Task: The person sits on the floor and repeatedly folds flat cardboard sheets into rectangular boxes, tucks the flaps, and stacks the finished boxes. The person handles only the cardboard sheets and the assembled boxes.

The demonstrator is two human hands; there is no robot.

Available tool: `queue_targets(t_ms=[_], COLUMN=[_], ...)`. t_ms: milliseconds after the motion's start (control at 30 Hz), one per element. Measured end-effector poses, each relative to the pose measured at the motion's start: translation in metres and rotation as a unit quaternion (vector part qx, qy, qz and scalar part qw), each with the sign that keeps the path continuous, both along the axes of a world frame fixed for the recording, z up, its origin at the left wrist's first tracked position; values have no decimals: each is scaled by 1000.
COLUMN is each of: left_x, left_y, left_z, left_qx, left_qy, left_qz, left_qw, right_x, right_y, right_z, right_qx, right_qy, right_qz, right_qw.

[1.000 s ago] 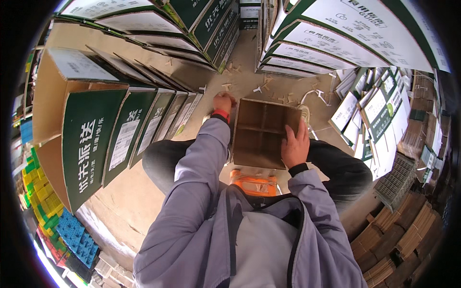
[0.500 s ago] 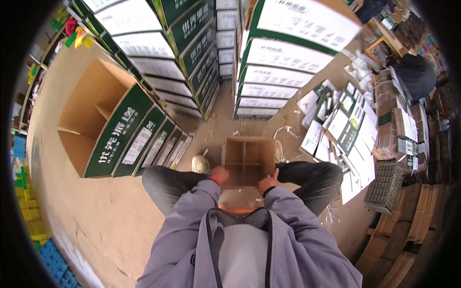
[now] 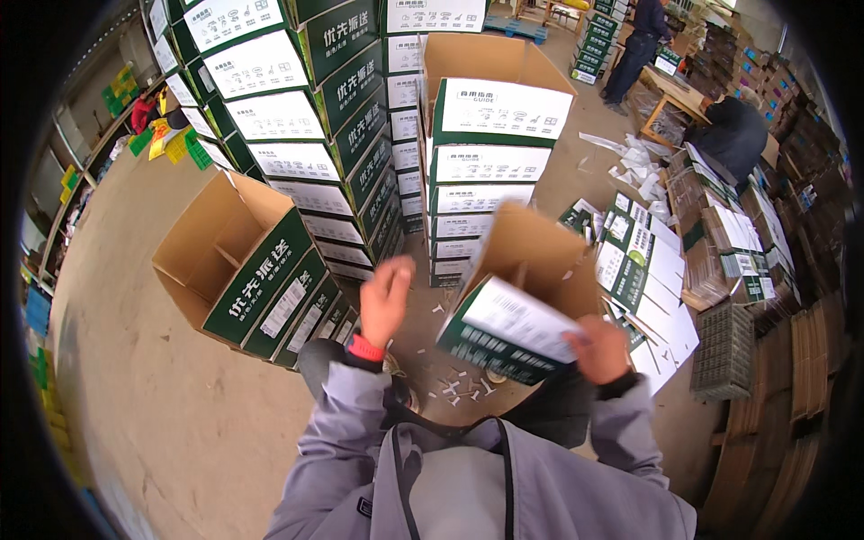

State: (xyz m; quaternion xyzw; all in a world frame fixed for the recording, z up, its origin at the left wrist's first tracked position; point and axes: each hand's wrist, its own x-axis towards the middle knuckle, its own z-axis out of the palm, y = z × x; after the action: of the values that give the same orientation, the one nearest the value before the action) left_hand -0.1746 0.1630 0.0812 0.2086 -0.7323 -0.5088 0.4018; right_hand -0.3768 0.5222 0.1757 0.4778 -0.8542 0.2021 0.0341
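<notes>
An open cardboard box [image 3: 522,288] with green and white printed sides is lifted in front of me, its brown inside turned away. My right hand [image 3: 598,349] grips its lower right corner. Blurred and raised, my left hand [image 3: 387,297] hangs in the air left of the box, fingers apart, holding nothing. A red band sits on that wrist. Both arms wear grey sleeves.
Tall stacks of green and white boxes [image 3: 490,135] rise ahead. A row of open boxes [image 3: 238,265] lies on its side at my left. Flat printed cartons [image 3: 657,261] and brown dividers [image 3: 765,360] pile up at right. Two people [image 3: 733,130] work at the far right. Paper scraps litter the floor.
The view has risen and tilted up toward the stacks. The box has come up off my lap and turned its printed side to me; my left hand has let go of it.
</notes>
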Motion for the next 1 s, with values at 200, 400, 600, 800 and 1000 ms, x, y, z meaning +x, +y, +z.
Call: queue_targets(t_ms=[200,400,600,800,1000], left_x=[-104,-175,-148,-135,-104], left_y=[-39,-76,-54,-40,-16], left_z=[212,223,218,209,188], left_qx=[-451,-492,-435,-420,-468], left_qy=[88,-115,-131,-77,-14], left_qz=[44,145,130,101,93], left_qw=[887,851,881,899,879], right_x=[-29,-80,-126,-194,-217], right_y=[66,26,-76,-137,-160], right_z=[170,277,331,391,396], right_qx=[-256,-286,-412,-532,-431], right_qy=[84,419,323,-39,61], right_qz=[-71,-11,45,127,-45], right_qw=[960,862,851,836,899])
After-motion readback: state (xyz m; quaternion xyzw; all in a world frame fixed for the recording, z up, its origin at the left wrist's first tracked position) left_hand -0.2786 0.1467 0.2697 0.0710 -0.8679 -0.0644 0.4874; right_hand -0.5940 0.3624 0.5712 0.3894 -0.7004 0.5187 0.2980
